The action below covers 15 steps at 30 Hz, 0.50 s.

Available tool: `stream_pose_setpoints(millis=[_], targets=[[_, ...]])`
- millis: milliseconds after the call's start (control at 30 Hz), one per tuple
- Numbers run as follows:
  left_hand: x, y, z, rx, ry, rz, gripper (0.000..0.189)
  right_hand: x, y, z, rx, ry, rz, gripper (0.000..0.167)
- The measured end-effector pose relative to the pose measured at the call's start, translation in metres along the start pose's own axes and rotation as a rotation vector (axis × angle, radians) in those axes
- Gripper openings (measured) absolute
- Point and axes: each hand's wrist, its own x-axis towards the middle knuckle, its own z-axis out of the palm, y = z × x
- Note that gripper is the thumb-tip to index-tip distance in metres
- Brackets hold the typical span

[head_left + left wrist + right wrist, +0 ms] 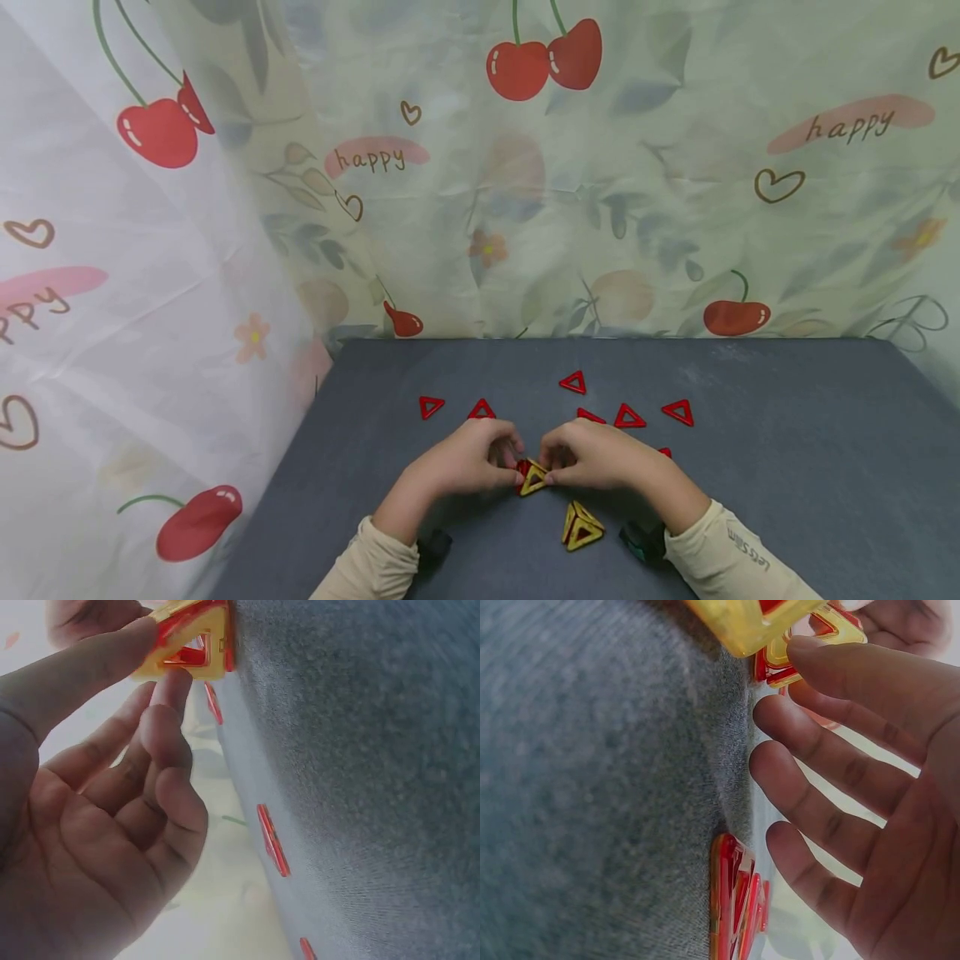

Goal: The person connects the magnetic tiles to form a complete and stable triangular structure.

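The step in hand was judged to be the fitting together of triangular frames: a red-and-yellow assembly (527, 477) was located between both hands, over the grey table (787, 467); whether it touched the surface could not be determined. The left hand (468, 460) pinched its left side, thumb against one face and index fingertip at the lower edge, the remaining fingers loosely bent. The right hand (597, 455) pinched the opposite corner between thumb and index finger, the other fingers spread clear. The next move appeared to call for steady support from the left hand while the right aligned the edges. The head view gave the layout: loose red triangles (630, 425) beyond the hands and a yellow-edged pyramid (579, 525) nearer the wearer. The left wrist view omitted the pyramid but exposed the thumb-and-finger hold and the assembly's open window. The right wrist view showed red pieces (724, 900) edge-on below the spread fingers, whereas the forearm masked part of that area from the head camera.
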Motion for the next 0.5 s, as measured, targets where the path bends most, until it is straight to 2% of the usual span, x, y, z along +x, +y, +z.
stream_pose_setpoints(millis=[500], targets=[[0.0021, 0.0017, 0.0032, -0.019, 0.000, 0.047, 0.005, 0.0004, 0.0005, -0.0002, 0.008, -0.012, -0.003, 0.007]])
